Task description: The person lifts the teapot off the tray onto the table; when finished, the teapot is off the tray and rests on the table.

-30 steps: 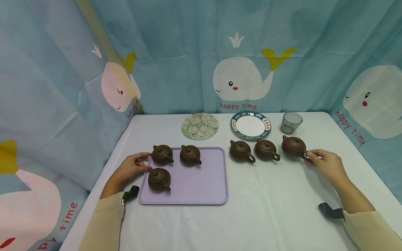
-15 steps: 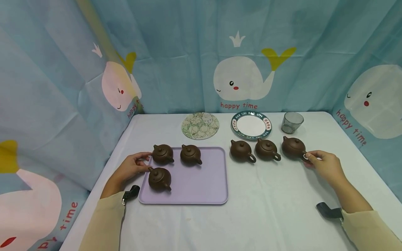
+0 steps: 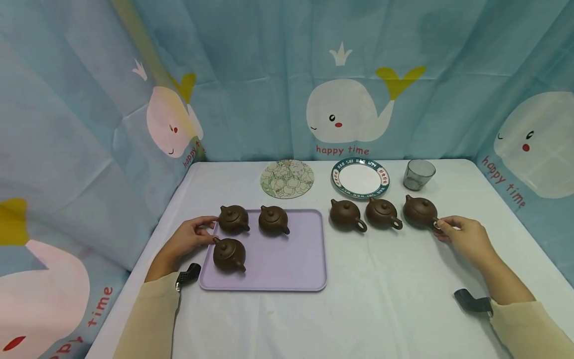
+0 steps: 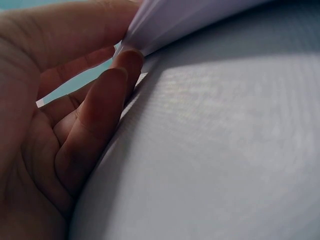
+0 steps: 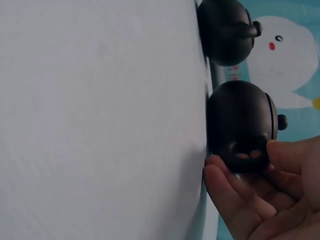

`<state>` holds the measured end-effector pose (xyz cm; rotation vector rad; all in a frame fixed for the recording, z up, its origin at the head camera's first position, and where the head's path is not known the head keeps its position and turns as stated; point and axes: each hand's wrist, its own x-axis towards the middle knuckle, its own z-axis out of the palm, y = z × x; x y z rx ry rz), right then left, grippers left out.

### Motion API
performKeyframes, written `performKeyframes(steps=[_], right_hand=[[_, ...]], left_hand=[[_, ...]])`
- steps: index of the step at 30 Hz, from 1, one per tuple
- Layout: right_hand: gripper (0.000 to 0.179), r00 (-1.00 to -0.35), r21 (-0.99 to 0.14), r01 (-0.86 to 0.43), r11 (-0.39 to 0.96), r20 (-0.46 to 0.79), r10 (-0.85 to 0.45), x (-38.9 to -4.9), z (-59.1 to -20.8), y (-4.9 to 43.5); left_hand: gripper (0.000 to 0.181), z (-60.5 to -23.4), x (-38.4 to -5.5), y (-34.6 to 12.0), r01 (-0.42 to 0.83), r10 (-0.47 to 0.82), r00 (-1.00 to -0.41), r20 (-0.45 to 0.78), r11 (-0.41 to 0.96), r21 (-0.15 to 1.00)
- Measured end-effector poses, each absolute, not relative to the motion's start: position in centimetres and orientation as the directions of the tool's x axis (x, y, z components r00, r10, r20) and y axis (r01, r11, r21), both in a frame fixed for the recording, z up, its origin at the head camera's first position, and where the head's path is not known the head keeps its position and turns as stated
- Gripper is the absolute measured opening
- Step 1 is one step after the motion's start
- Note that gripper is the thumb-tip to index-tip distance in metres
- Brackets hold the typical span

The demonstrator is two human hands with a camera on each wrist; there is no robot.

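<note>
My left hand (image 3: 186,239) pinches the left edge of a lilac tray (image 3: 287,264). In the left wrist view the thumb lies over the tray's rim (image 4: 190,20) and curled fingers sit under it. Three brown clay teapots (image 3: 233,219) stand on the tray, two at the back and one at front left. My right hand (image 3: 468,242) pinches the looped handle of another brown teapot (image 3: 419,212), the rightmost in a row of three on the white cloth. In the right wrist view, thumb and fingertips meet at that teapot's handle (image 5: 245,162).
Left of the held teapot stand two similar brown teapots (image 3: 344,215). Behind the row are a green-rimmed plate (image 3: 383,175) and a clear glass (image 3: 418,174). A round patterned mat (image 3: 287,178) lies behind the tray. Blue whale-print curtains (image 3: 251,109) enclose the table.
The right hand and its teapot have shifted very slightly toward the near side. The left hand, tray and other teapots hold their places.
</note>
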<state>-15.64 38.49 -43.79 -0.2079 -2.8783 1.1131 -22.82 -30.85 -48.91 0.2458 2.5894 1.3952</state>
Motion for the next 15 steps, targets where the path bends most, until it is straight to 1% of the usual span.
performKeyframes(steps=[4,7,11,15], right_hand=[[0.050,-0.994,-0.685,0.092,0.723,-0.017,0.110,-15.6,-43.7,38.8],[0.052,-0.993,-0.655,0.108,0.748,-0.035,0.112,-15.6,-43.5,39.0],[0.056,-0.986,-0.604,0.158,0.781,-0.060,0.152,-15.6,-42.8,39.3],[0.056,-0.979,-0.603,0.188,0.775,-0.049,0.199,-15.8,-42.0,39.1]], left_hand=[[0.063,-48.8,-22.8,-30.8,0.049,0.229,-0.969,-0.092,0.543,0.838],[0.064,-48.7,-22.7,-30.7,0.048,0.232,-0.968,-0.093,0.538,0.842],[0.065,-48.5,-22.6,-30.7,0.054,0.238,-0.967,-0.091,0.537,0.842],[0.063,-48.6,-22.7,-30.7,0.064,0.237,-0.968,-0.078,0.540,0.839]])
